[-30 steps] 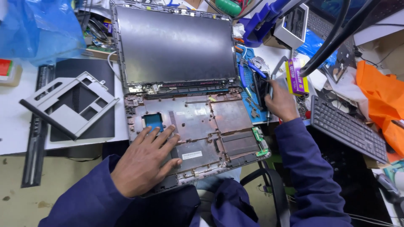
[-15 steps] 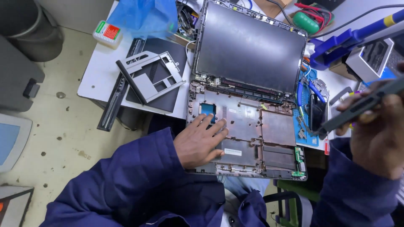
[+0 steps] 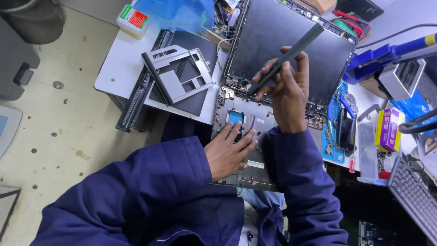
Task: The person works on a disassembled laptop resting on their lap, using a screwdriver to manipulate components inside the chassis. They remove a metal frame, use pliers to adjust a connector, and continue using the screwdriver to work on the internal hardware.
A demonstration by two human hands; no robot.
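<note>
The left hand (image 3: 227, 152) lies flat, fingers spread, on the opened grey laptop base (image 3: 255, 125) at the white table's (image 3: 116, 64) edge. The right hand (image 3: 284, 91) grips a long dark-grey screwdriver (image 3: 284, 59), tip at the hinge area; next it needs careful seating.

Electronics repair workshop, opened laptop (image 3: 273, 68) on cluttered bench (image 3: 119, 68), soldering tool (image 3: 387, 52), loose drive tray (image 3: 182, 73)

A grey drive caddy (image 3: 180, 73) lies on a black panel (image 3: 191, 98) at the left, a small white box (image 3: 132, 20) sits at the far left table corner, and a purple-and-yellow box (image 3: 388, 130) and dark keyboard (image 3: 412, 198) occupy the right.
</note>
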